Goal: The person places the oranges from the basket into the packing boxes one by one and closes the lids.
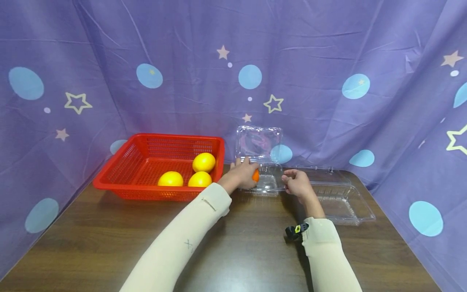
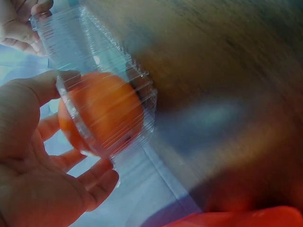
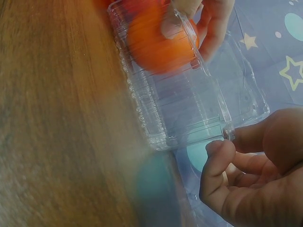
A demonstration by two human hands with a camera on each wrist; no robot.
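Clear container (image 1: 268, 191) opens upward, long axis sideways.

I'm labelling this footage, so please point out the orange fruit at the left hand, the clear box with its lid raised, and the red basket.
Orange fruit (image 1: 256, 175): head view, on its uncovered side.
Clear box (image 1: 269, 181): head view, on its bare floor.
Red basket (image 1: 146, 194): head view, on its front wall.

Four fruits (image 1: 204, 162), two containers (image 1: 337, 207), one basket (image 1: 146, 194)
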